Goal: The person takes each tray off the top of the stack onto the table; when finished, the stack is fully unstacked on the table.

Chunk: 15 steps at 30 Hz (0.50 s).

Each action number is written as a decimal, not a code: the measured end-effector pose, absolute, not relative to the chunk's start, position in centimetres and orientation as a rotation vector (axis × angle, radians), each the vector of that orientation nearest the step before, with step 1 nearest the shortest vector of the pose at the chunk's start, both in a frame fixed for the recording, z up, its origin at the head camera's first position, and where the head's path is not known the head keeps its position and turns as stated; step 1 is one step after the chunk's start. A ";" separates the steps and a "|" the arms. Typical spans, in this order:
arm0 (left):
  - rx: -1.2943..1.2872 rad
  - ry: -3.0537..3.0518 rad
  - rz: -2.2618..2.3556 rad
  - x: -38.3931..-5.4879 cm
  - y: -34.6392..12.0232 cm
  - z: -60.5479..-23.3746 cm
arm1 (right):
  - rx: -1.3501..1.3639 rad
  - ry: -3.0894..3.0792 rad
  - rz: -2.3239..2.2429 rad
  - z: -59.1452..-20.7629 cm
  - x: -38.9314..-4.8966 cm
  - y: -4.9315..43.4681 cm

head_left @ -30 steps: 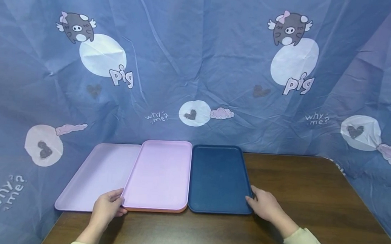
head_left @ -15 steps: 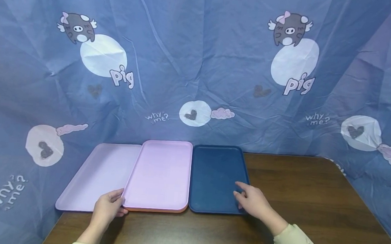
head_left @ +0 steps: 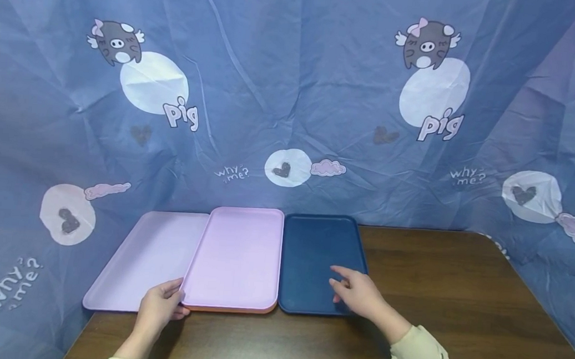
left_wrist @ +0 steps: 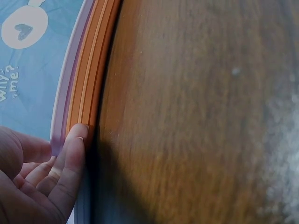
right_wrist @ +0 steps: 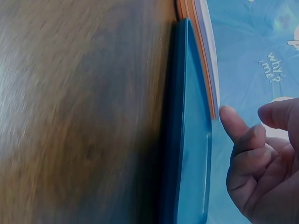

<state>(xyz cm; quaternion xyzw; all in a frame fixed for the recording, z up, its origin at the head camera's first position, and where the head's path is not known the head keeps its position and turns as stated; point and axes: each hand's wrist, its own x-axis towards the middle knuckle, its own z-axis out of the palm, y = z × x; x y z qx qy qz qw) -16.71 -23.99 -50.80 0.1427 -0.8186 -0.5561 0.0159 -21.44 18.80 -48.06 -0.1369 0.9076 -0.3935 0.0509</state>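
A pink tray [head_left: 234, 259] lies on top of orange ones whose edges [left_wrist: 88, 70] show beneath it. My left hand [head_left: 157, 306] holds the near left corner of this stack; in the left wrist view the thumb is at the pink rim and the fingertips [left_wrist: 77, 140] lie along the orange sides. A dark blue tray [head_left: 320, 237] sits against the stack's right side. Over its near right part hovers my right hand [head_left: 359, 296], holding nothing, index finger extended and the other fingers loosely bent. In the right wrist view this hand [right_wrist: 266, 163] appears apart from the blue tray's rim.
A pale lilac tray [head_left: 157, 248] lies at the left, its right side hidden by the pink stack. The brown wooden table [head_left: 450, 291] extends right and in front. A blue patterned cloth [head_left: 293, 91] hangs behind the table and along both sides.
My right hand has left the blue tray's right edge and moved left over its surface. The left hand stays at the stack's corner, and the trays look unmoved.
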 end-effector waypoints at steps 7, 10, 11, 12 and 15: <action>0.434 -2.533 -1.725 -16.5 -23.9 -50.8 | -0.426 2.674 -1.247 -48.1 -21.4 17.5; 0.435 -2.525 -1.725 -16.4 -23.9 -50.7 | -0.429 2.665 -1.242 -48.2 -21.4 16.9; 0.435 -2.523 -1.726 -16.4 -23.9 -50.7 | -0.435 2.659 -1.247 -48.2 -21.4 16.7; 0.434 -2.521 -1.727 -16.4 -23.8 -50.7 | -0.442 2.653 -1.249 -48.3 -21.4 16.5; 0.434 -2.521 -1.732 -16.4 -23.8 -50.7 | -0.465 2.628 -1.263 -48.4 -21.3 15.9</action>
